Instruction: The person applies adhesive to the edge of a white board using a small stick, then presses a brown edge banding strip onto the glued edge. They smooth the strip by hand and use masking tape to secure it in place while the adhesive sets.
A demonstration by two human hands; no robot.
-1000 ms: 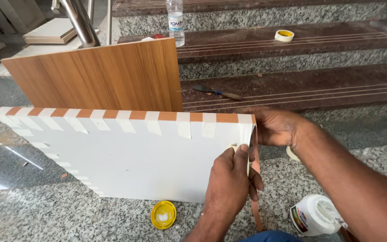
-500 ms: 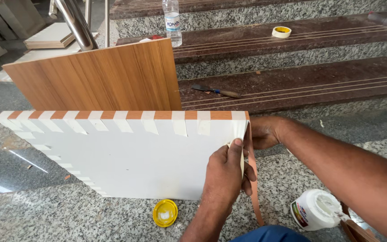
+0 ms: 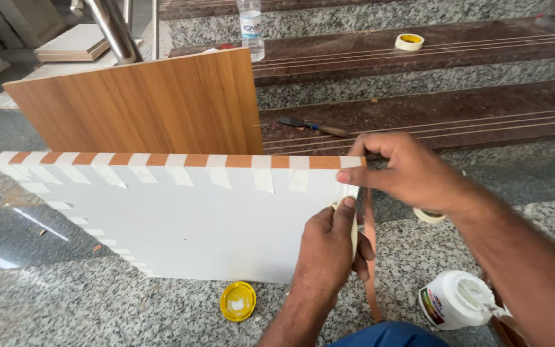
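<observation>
White laminate board (image 3: 181, 225) is standing on edge on the granite floor (image 3: 65, 308), its right edge between both hands, the right hand (image 3: 406, 173) pinching the top corner while the left hand (image 3: 329, 250) is pressing the wood-coloured edge strip (image 3: 371, 257) against it, near a white glue jar (image 3: 454, 299) and yellow lid (image 3: 237, 301).

Water bottle (image 3: 250, 27), tape roll (image 3: 409, 42) (on steps), chisel (image 3: 312, 126).

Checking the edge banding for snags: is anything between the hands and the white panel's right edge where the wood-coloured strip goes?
Nothing visible. The left hand presses the strip against the panel edge, and the right hand pinches the top corner. The yellow lid and glue jar lie on the floor, apart from that edge.
</observation>
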